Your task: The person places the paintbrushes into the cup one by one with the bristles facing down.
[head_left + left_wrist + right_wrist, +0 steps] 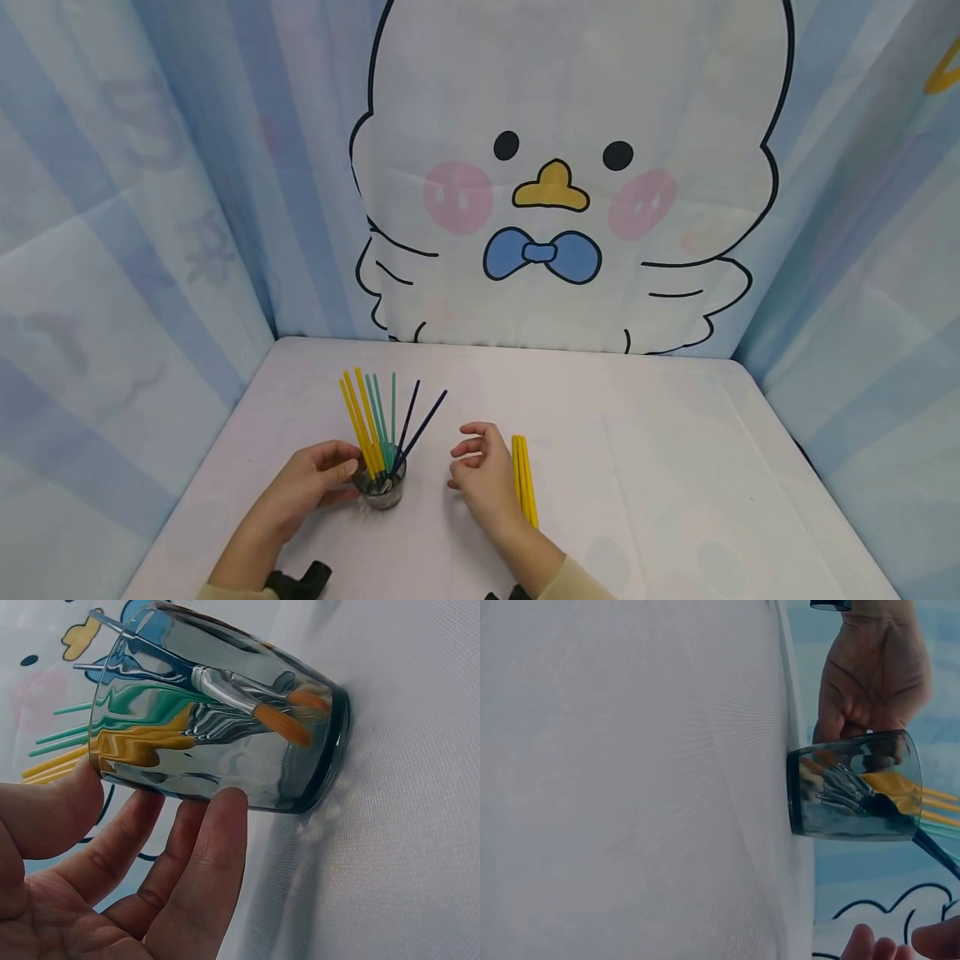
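A clear drinking glass [384,502] stands upright on the table, holding paintbrushes bristles down: yellow [363,415], green [393,407] and dark blue [425,423]. Orange bristles [281,724] show through its wall in the left wrist view. My left hand [306,479] is at the glass's left side, loosely bent fingers and thumb touching it near the wall and rim. To the right of the glass my right hand [486,479] hovers with loosely curved fingers and nothing in them. Several yellow sticks [523,475] lie just beyond it, their near ends by the forearm.
A white cloth covers the table [660,467]. Behind it hangs a curtain [555,308] with a bird drawing, and pale blue curtains close off both sides. Black wrist devices [302,581] show at the lower edge.
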`<state>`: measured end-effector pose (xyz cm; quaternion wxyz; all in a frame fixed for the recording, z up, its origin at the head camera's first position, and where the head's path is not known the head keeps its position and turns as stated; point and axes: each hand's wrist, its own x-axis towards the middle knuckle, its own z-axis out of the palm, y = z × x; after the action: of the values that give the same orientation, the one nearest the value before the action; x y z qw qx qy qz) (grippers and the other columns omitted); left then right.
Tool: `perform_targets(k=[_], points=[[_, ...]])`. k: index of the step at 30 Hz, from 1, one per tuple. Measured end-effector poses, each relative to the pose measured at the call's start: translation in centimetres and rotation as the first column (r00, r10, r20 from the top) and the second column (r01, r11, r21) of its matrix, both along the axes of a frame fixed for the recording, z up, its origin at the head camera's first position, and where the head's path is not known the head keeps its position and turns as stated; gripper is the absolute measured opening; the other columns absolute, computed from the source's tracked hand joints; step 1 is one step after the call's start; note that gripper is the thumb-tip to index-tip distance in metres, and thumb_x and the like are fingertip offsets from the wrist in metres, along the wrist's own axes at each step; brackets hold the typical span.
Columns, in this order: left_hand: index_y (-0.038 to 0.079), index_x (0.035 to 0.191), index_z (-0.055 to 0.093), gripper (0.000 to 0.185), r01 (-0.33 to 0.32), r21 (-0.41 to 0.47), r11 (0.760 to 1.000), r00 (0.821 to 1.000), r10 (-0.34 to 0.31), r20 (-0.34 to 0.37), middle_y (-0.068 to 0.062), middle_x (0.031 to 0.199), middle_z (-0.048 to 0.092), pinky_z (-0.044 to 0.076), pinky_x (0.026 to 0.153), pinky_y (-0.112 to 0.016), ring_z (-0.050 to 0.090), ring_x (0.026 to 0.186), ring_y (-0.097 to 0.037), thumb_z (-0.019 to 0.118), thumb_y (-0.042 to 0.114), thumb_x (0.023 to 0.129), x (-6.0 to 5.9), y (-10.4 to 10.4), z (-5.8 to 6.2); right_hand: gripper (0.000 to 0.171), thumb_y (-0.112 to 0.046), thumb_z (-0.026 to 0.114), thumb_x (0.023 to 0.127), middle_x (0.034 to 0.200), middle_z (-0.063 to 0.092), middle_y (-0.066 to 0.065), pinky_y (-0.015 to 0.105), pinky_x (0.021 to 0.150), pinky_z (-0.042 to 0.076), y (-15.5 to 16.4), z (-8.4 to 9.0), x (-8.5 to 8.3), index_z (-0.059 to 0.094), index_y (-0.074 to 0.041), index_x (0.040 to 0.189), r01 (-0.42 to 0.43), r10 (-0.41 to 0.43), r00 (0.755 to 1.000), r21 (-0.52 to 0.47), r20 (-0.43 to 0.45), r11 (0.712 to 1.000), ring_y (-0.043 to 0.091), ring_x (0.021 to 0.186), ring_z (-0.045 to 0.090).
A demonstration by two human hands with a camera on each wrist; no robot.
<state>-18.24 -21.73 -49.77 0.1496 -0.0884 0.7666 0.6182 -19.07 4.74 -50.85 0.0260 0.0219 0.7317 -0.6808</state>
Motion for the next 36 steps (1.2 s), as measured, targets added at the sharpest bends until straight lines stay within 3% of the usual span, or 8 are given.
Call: perform_targets(k=[8, 19, 36], points=[[-0.007, 0.130, 0.065, 0.028, -0.010, -0.010, 1.000, 1.000, 0.010, 0.002, -0.021, 0.131, 0.070, 0.068, 0.091, -0.044, 0.070, 0.110, -0.022, 0.063, 0.010, 0.108, 0.0, 0.0, 0.0, 0.050, 0.008, 0.064, 0.090, 0.106, 0.065, 0.016, 0.032, 0.071, 0.068, 1.2, 0.4, 0.0, 0.053, -0.001, 0.138, -0.011, 0.011, 1.000, 0.019, 0.021, 1.000, 0.019, 0.079, 0.062], [-0.006, 0.130, 0.066, 0.028, -0.013, -0.015, 1.000, 1.000, 0.013, -0.001, -0.021, 0.130, 0.070, 0.068, 0.091, -0.045, 0.070, 0.110, -0.022, 0.064, 0.010, 0.108, 0.0, 0.1, 0.1, 0.057, 0.009, 0.065, 0.084, 0.105, 0.066, 0.017, 0.034, 0.067, 0.068, 3.1, 0.5, 0.3, 0.054, 0.000, 0.140, -0.021, 0.021, 1.000, 0.028, 0.012, 0.999, 0.018, 0.079, 0.063], [-0.006, 0.129, 0.066, 0.026, -0.017, -0.028, 0.999, 1.000, 0.017, -0.001, -0.020, 0.128, 0.071, 0.068, 0.091, -0.045, 0.071, 0.108, -0.022, 0.063, 0.008, 0.108, 0.1, 0.3, 0.3, 0.050, 0.004, 0.069, 0.093, 0.106, 0.066, 0.018, 0.033, 0.065, 0.068, 6.7, 0.7, 0.5, 0.058, -0.002, 0.141, -0.021, 0.015, 0.999, 0.132, 0.042, 0.991, 0.020, 0.075, 0.063]])
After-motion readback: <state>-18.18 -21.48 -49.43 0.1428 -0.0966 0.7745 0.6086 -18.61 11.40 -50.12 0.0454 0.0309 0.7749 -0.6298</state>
